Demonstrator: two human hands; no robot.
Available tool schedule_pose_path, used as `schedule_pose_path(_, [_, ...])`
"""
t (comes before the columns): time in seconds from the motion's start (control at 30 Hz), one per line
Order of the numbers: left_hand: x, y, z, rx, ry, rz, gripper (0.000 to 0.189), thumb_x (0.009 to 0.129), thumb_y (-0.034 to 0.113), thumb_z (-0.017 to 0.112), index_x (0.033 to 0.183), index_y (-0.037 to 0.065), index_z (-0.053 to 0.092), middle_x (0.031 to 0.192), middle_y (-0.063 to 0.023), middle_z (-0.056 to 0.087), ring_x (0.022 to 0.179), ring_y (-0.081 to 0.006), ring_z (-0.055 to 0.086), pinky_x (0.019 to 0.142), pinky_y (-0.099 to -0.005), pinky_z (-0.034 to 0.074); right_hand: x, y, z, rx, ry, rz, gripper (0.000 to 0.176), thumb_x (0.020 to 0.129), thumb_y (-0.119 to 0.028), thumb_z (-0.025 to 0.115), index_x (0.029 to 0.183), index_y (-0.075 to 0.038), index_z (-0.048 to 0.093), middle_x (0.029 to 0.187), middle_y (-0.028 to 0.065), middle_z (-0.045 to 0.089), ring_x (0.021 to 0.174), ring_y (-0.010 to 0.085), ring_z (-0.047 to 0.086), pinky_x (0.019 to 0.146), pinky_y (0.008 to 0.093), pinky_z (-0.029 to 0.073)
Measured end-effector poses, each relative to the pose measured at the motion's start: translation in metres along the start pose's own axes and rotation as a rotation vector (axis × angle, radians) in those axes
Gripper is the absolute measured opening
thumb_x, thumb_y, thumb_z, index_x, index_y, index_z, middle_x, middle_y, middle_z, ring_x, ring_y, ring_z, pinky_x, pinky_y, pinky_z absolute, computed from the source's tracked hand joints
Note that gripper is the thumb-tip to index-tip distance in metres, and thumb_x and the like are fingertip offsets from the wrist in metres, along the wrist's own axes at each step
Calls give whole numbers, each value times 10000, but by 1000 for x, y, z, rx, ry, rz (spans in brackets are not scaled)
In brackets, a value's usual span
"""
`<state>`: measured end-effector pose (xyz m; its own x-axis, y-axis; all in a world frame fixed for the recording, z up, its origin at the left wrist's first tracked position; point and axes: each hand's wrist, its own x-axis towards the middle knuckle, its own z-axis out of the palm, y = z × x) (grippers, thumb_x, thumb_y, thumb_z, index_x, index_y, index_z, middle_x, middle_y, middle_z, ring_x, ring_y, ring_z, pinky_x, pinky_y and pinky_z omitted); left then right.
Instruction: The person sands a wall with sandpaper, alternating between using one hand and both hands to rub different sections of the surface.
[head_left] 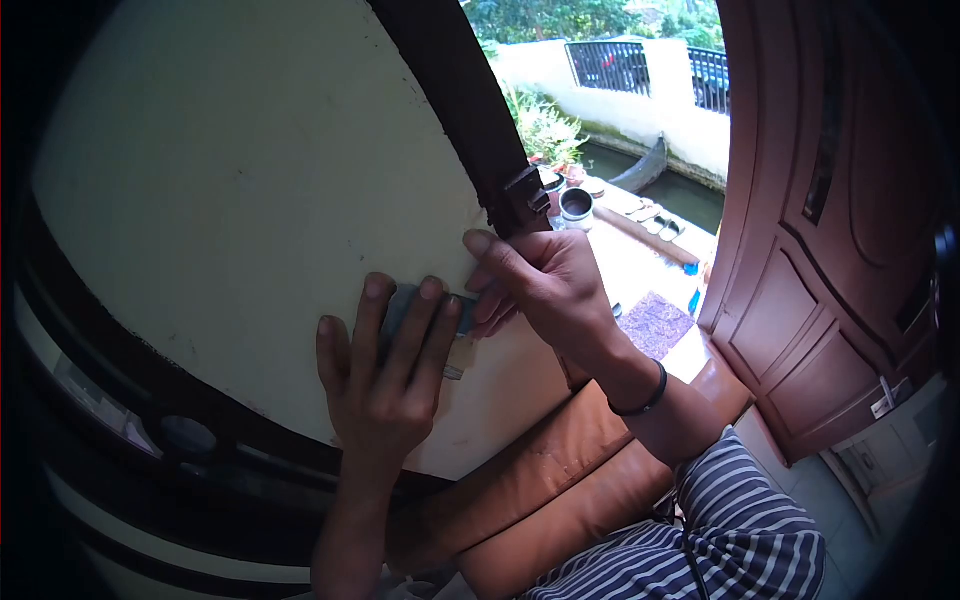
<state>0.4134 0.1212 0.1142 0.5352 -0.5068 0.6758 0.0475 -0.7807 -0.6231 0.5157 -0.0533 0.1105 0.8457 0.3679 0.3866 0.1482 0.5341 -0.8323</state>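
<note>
Against the cream wall [250,190] my left hand [390,370] lies with its fingers spread over a grey-blue flat piece [401,308], pressing it to the surface. A small yellowish edge [461,356] shows beside the left fingers. My right hand [545,285], with a dark band on its wrist, is just to the right, its fingertips at the right side of the piece. The right thumb is raised apart from the other fingers, and no object shows between them. Part of the piece is hidden under my left fingers.
A dark wooden frame [440,90] with a metal latch plate [528,192] borders the wall. Below is a brown leather sofa [540,450]. On the right stands an open wooden door [800,330]. Outside are a purple mat [655,325], a pot [576,204] and footwear.
</note>
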Motion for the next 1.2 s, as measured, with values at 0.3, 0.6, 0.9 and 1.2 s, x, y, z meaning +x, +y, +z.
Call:
schedule_pose_path(0.3, [0,-1,1,-6,16,23,355,939,165,588,1257,253,718,1434,32,601,1398,-328,483,1223,-558,152,-1,0,0,-15,-7,3,467,986,-339,667,766,73,690,598,139,674,528,196,702,486,283,587])
schedule_pose_path(0.6, [0,-1,0,-9,22,29,349,940,166,584,1250,246,723,1438,22,599,1398,-334,483,1218,-560,160,0,-4,-1,-39,-6,29,484,979,-353,674,763,79,689,599,147,675,524,202,701,480,283,586])
schedule_pose_path(0.9, [-1,-1,1,-14,16,24,361,937,155,580,1258,246,718,1439,24,598,1399,-335,483,1214,-569,161,2,-2,-2,-2,-16,20,485,975,-353,679,764,84,692,596,147,674,517,202,700,479,281,587])
schedule_pose_path(1.2, [-1,-1,1,-6,11,26,366,940,163,580,1270,253,711,1443,29,594,1401,-334,479,1213,-568,168,3,-3,-4,-3,-21,44,504,965,-372,689,757,87,694,595,150,674,514,203,699,478,282,587])
